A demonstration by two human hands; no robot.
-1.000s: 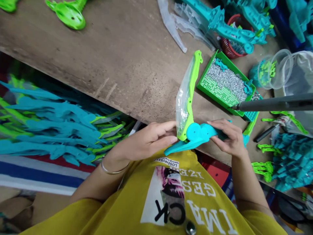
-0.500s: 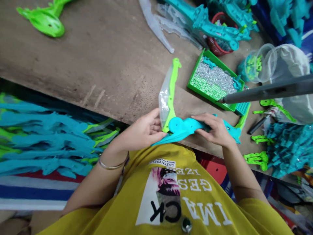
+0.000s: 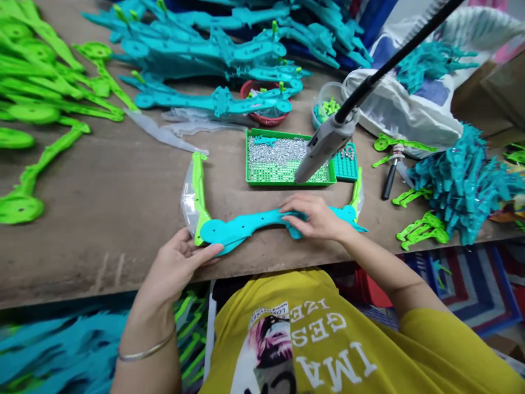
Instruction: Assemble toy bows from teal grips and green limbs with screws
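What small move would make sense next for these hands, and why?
Perhaps the right hand should leave the blue piece and take the hanging driver, while the left hand steadies the joint. The driver's tip is over a green tray of small metal parts, and the blue piece shows small holes.

Workshop: screw tray [image 3: 274,153], hanging driver [image 3: 328,142], piled plastic parts [image 3: 209,54].

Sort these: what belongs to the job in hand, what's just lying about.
Job:
- turquoise piece, held by left hand and right hand
- green arm joined to it
- probably the green tray

Seemingly lying about:
- black-handled tool
- red basket
- white sack
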